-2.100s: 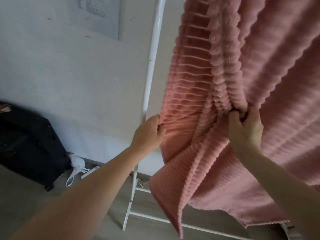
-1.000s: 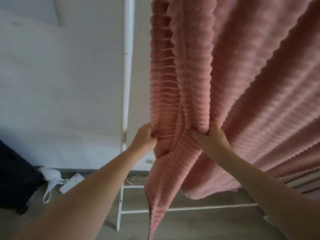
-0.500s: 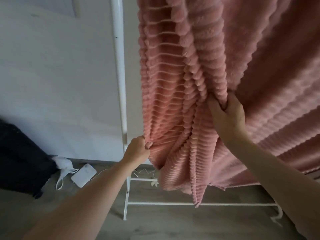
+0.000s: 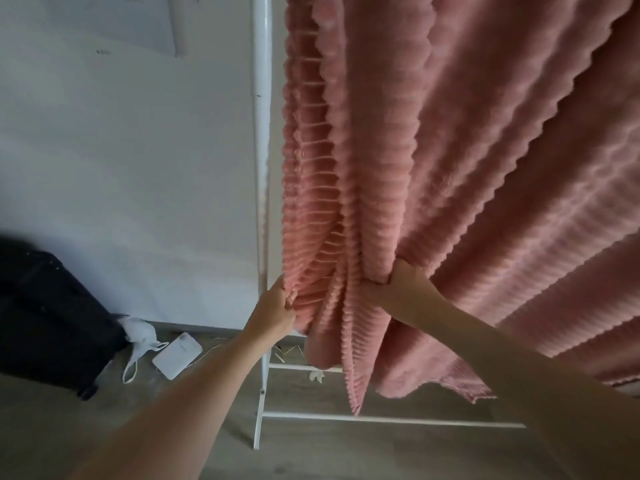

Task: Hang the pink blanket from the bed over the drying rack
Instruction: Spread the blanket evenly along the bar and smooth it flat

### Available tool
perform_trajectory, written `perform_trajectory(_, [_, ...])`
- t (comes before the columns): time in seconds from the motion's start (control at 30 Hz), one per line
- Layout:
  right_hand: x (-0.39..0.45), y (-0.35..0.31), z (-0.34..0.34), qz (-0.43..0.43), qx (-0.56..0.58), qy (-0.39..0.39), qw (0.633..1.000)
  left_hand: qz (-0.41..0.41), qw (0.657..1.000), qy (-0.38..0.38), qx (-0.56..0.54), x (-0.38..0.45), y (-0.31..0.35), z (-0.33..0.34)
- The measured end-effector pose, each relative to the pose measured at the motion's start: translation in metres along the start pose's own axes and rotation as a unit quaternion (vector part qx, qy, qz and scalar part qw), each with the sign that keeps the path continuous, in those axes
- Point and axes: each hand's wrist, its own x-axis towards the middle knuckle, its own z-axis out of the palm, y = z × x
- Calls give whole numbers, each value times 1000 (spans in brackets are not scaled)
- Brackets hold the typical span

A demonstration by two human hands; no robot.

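Fingers of left hand (image 4: 277, 311) curled, pinching blanket's left edge; right hand (image 4: 398, 289) fists bunched fold nr middle. Pink ribbed fleece blanket (image 4: 450, 168) already draped over white drying rack (image 4: 261, 133), hangs nr floor. Prob soft, bulky, limp; grip edges/folds w/ full fists.

A black suitcase (image 4: 45, 317) stands on the grey wood-look floor (image 4: 304, 452) against the white wall (image 4: 138, 168). Just right of the suitcase lies a crumpled white face mask (image 4: 140, 336), its loop trailing forward. Just right of the mask lies a flat white box (image 4: 177, 355) with a thin cord. A sheet of paper (image 4: 152, 19) hangs on the wall above the suitcase.
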Motion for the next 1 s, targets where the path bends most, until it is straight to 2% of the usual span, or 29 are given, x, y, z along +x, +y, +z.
perform_trajectory(0.03, [1, 4, 0, 8, 5, 39, 999, 11, 1000, 16, 22, 3, -6, -1])
perform_trajectory(0.13, [9, 18, -17, -44, -54, 213, 975, 10, 992, 60, 106, 12, -13, -8])
perform_trajectory(0.23, [13, 36, -51, 88, 10, 257, 962, -27, 986, 64, 151, 13, -12, -16])
perform_trajectory(0.33, [10, 51, -59, 123, 24, 286, 950, -49, 987, 53, 146, 11, -14, -17])
perform_trajectory(0.4, [3, 49, -47, 108, 54, 230, 966, -44, 990, 35, 132, 8, -6, -16])
perform_trajectory(0.5, [-7, 36, -26, 81, 62, 72, 992, -32, 988, -57, 143, -2, 18, -24])
perform_trajectory(0.57, [-11, 27, -22, 44, 52, -2, 998, -39, 976, -124, 177, -11, 37, -32])
perform_trajectory(0.63, [-12, 22, -31, 6, 53, -68, 996, -57, 968, -139, 202, -16, 57, -42])
perform_trajectory(0.73, [-12, 22, -61, -52, 88, -101, 990, -73, 987, -37, 139, -25, 99, -51])
perform_trajectory(0.83, [-20, 37, -99, -70, 135, -53, 987, -54, 991, 121, 7, -36, 149, -56])
perform_trajectory(0.9, [-25, 57, -123, -77, 164, -14, 983, -16, 973, 218, -71, -45, 179, -61])
perform_trajectory(1.0, [-35, 93, -165, -83, 219, 37, 971, 67, 925, 366, -82, -64, 225, -53])
